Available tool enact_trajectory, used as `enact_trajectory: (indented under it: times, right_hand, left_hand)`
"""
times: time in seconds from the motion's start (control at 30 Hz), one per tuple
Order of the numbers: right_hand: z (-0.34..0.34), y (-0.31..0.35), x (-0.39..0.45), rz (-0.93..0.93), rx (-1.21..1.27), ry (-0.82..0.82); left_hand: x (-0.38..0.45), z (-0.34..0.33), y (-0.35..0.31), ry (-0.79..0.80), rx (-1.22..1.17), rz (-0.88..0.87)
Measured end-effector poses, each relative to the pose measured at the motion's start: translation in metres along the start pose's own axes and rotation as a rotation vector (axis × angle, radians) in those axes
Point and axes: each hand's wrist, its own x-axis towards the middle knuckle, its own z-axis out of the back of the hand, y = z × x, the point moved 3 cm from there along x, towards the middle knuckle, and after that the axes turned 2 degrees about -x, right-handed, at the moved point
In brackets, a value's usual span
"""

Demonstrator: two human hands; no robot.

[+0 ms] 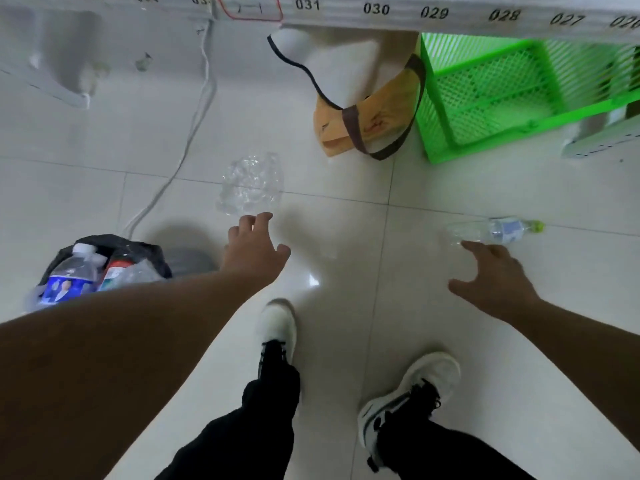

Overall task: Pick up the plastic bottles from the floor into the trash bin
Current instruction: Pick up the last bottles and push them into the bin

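Both hands empty, fingers spread. Left hand (254, 249) near crushed clear bottle (250, 183); right hand (493, 275) just short of green-capped bottle (495, 231), both on floor. Advice: grip mid-body firmly, then carry to trash bin (104, 265) at left.

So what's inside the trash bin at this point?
The trash bin, lined with a black bag, holds a blue-labelled bottle and crumpled plastic beside it. Anything deeper is covered by these and the left forearm.
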Motion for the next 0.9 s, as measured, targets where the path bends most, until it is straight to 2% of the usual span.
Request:
enact_trajectory:
  times: [0.13, 0.23, 0.33, 0.4, 0.57, 0.7, 0.9]
  right_hand:
    - [-0.025, -0.028, 0.104, -0.068, -0.119, -0.126]
    - [-0.049, -0.053, 0.175, -0.014, -0.278, -0.284]
    - [-0.073, -0.075, 0.223, 0.040, -0.402, -0.457]
    - [-0.078, -0.077, 0.235, 0.068, -0.469, -0.514]
    - [-0.061, -0.033, 0.176, 0.082, -0.315, -0.375]
    - [-0.034, 0.026, 0.090, 0.106, -0.119, -0.294]
    - [0.015, 0.079, -0.014, 0.141, -0.015, -0.242]
  left_hand:
    - [0.119, -0.042, 0.009, -0.053, 0.046, 0.076]
    - [0.198, -0.079, 0.013, -0.073, 0.089, 0.152]
    - [0.252, -0.106, 0.017, -0.130, 0.099, 0.201]
    - [0.266, -0.105, 0.025, -0.177, 0.107, 0.162]
    - [0.224, -0.068, 0.007, -0.111, 0.001, -0.048]
    - [0.142, -0.038, -0.027, -0.062, -0.086, -0.140]
    - [0.041, 0.029, -0.060, -0.011, -0.242, -0.187]
